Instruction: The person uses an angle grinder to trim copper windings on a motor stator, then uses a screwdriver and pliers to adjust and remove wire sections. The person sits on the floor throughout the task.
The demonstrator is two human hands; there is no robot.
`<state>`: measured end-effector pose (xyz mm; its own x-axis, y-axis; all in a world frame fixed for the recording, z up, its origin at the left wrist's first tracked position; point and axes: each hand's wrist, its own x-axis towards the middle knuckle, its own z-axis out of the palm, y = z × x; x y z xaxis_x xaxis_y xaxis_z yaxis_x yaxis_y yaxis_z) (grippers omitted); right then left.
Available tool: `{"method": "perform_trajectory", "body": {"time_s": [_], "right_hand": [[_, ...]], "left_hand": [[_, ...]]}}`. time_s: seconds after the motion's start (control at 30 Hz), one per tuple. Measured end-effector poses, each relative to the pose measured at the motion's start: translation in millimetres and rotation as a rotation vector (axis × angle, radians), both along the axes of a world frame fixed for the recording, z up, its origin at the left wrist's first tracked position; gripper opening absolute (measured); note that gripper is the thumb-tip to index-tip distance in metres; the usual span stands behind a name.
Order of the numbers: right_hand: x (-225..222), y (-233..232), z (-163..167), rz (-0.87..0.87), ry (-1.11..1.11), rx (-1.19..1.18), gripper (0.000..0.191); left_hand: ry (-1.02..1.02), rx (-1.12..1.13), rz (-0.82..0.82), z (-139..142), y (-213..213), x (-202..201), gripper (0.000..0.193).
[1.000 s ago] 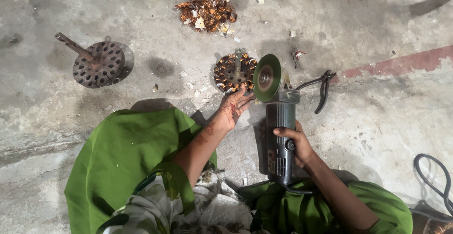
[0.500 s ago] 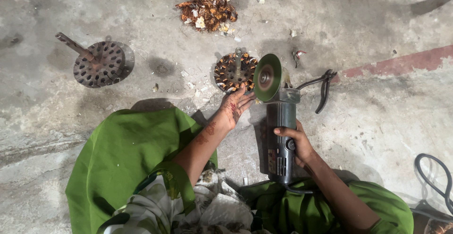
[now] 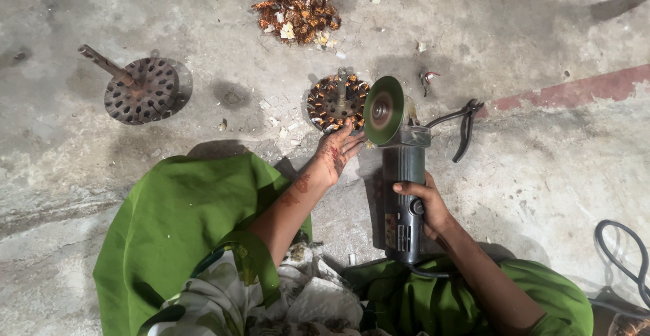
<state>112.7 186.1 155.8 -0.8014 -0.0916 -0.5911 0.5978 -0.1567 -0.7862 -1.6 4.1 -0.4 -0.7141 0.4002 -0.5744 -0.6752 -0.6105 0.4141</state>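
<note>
Item: round motor stator with copper windings [image 3: 335, 102], flat on the grey concrete floor [image 3: 203, 11], at 12 o'clock from my knees. My left hand [image 3: 338, 150] lies open, fingers spread, fingertips pressing the stator's near rim.

Item: dark-bodied angle grinder with green cutting disc [image 3: 399, 166]. My right hand [image 3: 420, 204] is closed round its barrel; the disc stands on edge, touching or just beside the stator's 3 o'clock side, I cannot tell which.

Progress, as judged: windings remain in most slots, so the cutting looks only begun. A heap of stripped copper scrap [image 3: 296, 12] sits at 12 o'clock beyond; a bare slotted rotor on a shaft [image 3: 139, 89] lies at 10 o'clock, well apart.

Room: black-handled pliers [image 3: 460, 122] lie just beside the grinder head at 2 o'clock. A black cable loop [image 3: 619, 255] lies at 4 o'clock. A red painted strip [image 3: 575, 92] crosses at 2 o'clock. Bare floor shows at 9 o'clock.
</note>
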Motion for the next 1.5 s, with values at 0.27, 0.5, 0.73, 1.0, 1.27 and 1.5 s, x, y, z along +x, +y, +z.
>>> {"method": "perform_trajectory", "body": {"time_s": [0.27, 0.5, 0.73, 1.0, 1.27, 1.5], "right_hand": [[0.2, 1.6, -4.0, 0.006, 0.012, -0.001, 0.066], [0.6, 2.5, -5.8, -0.006, -0.002, 0.01, 0.065], [0.4, 2.3, -5.8, -0.004, 0.01, -0.001, 0.064], [0.8, 1.3, -3.4, -0.003, 0.013, -0.011, 0.066], [1.2, 1.7, -5.9, -0.01, -0.005, 0.033, 0.069], [2.3, 2.1, -6.1, -0.021, -0.009, 0.016, 0.069]], "left_hand": [[0.001, 0.011, 0.002, -1.8, -0.3, 0.0, 0.086], [0.014, 0.013, -0.002, -3.3, -0.6, 1.1, 0.087], [0.009, 0.017, 0.001, -5.8, -0.1, 0.3, 0.082], [0.007, 0.008, -0.007, -9.6, 0.2, -0.6, 0.078], [-0.004, -0.002, -0.006, -5.7, 0.5, -0.7, 0.082], [0.008, 0.014, -0.009, -1.2, -1.1, 0.1, 0.08]]}}
